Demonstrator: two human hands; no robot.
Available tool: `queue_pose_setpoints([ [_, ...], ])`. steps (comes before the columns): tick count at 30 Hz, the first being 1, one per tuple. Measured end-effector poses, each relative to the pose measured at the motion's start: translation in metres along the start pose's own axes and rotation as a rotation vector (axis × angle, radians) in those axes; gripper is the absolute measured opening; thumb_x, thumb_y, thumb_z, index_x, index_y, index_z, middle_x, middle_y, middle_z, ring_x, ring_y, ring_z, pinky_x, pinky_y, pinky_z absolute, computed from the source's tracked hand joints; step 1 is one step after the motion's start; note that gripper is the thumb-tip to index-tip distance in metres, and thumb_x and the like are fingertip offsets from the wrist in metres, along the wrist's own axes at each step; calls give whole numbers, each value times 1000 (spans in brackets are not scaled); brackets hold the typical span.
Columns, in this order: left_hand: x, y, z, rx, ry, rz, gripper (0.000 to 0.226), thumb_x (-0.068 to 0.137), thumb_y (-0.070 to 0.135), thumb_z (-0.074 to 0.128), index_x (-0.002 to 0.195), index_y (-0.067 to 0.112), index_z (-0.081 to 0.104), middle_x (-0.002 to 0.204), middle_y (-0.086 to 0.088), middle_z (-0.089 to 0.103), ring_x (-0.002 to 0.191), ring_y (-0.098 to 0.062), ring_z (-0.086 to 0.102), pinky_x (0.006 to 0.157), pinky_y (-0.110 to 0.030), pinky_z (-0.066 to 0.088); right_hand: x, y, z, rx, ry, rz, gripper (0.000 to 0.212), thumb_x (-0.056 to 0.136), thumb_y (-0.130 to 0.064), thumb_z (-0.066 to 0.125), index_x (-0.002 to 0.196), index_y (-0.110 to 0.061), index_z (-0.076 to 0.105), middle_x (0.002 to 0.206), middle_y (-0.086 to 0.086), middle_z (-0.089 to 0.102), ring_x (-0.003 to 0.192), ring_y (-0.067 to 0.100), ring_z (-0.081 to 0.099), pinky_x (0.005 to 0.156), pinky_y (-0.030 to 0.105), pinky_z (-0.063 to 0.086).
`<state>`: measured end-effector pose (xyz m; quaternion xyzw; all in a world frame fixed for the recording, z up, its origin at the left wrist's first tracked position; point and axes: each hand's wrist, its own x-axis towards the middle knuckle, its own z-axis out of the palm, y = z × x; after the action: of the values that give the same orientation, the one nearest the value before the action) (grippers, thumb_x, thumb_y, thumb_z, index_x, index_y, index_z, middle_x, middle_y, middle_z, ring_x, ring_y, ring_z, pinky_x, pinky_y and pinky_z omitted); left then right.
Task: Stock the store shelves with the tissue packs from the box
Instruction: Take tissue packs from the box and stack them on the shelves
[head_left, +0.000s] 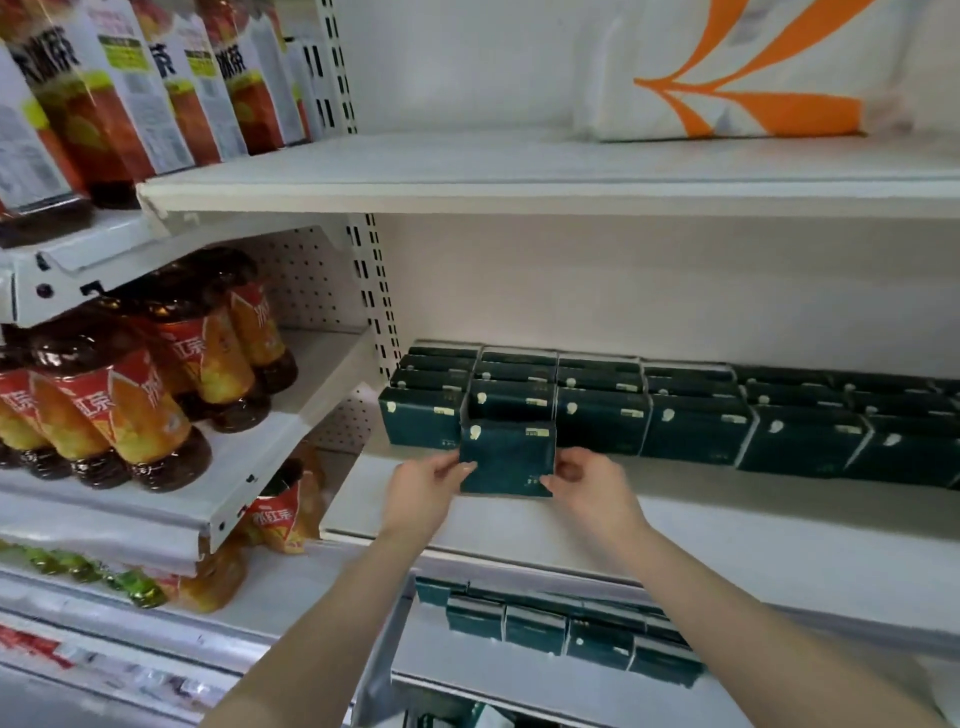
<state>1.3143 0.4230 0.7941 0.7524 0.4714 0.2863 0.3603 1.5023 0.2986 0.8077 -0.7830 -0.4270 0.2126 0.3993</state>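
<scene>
Dark-green tissue pack (506, 460) sits upright between both hands, low over the white shelf (727, 525), just in front of the stocked packs (696, 431). Left hand (423, 488) pinches its left edge; right hand (592, 486) pinches its right edge. Fingers are curled onto the pack. Contact with the shelf cannot be confirmed.

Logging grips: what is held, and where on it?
One dark green tissue pack, pinched at its lower side edges: left hand on its left, right hand on its right.
</scene>
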Motion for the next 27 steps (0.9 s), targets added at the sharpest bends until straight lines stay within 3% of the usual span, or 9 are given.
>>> queue_pose_setpoints([
  [4, 7, -7, 7, 26, 65, 24, 32, 93, 34, 71, 118, 13, 76, 98, 2, 76, 86, -10, 67, 80, -22, 52, 0, 3, 10, -103, 78, -37, 31, 92, -25, 68, 123, -23, 68, 102, -4, 75, 89, 17, 68, 75, 33, 56],
  [7, 15, -5, 12, 30, 80, 48, 28, 93, 31, 72, 116, 15, 75, 93, 8, 71, 80, 2, 61, 68, -3, 43, 5, 3, 12, -141, 129, -28, 31, 94, -26, 65, 124, -23, 66, 102, 0, 75, 85, 21, 67, 62, 27, 49],
  [9, 21, -4, 14, 35, 77, 56, 27, 94, 30, 71, 118, 17, 74, 97, 7, 69, 80, 6, 59, 64, -1, 40, 11, 3, 13, -162, 139, -18, 31, 94, -25, 64, 125, -23, 64, 103, 1, 75, 87, 24, 68, 60, 25, 43],
  [11, 25, -4, 14, 52, 75, 56, 27, 94, 32, 71, 117, 19, 74, 99, 8, 68, 80, 5, 59, 66, -2, 39, 14, 2, 13, -175, 136, 0, 31, 94, -26, 64, 125, -23, 63, 105, 1, 74, 90, 26, 68, 60, 25, 42],
  [13, 29, -6, 14, 62, 74, 43, 28, 92, 35, 72, 116, 21, 75, 103, 7, 71, 84, -1, 63, 72, -13, 44, 18, 1, 14, -182, 130, 18, 30, 93, -29, 65, 123, -24, 63, 105, 0, 74, 90, 26, 68, 61, 25, 43],
  [17, 35, -3, 10, 114, 63, 57, 30, 90, 39, 73, 115, 24, 75, 111, 7, 74, 94, -8, 64, 78, -22, 46, 27, -2, 11, -151, 128, 76, 25, 90, -33, 68, 114, -28, 66, 102, -9, 72, 89, 17, 66, 67, 26, 51],
  [21, 40, 2, 4, 261, 54, 76, 26, 89, 48, 71, 111, 34, 75, 110, 11, 73, 100, -16, 66, 82, -31, 54, 37, -5, 5, -210, 96, 128, 21, 91, -39, 65, 110, -32, 65, 103, -17, 69, 82, 9, 58, 61, 23, 40],
  [27, 49, 9, -2, 427, 12, 72, 26, 92, 54, 63, 101, 34, 76, 101, 4, 74, 96, -24, 67, 80, -30, 54, 46, -9, 4, -319, 62, 159, 12, 92, -41, 59, 101, -34, 63, 94, -12, 69, 79, 15, 59, 62, 26, 41],
])
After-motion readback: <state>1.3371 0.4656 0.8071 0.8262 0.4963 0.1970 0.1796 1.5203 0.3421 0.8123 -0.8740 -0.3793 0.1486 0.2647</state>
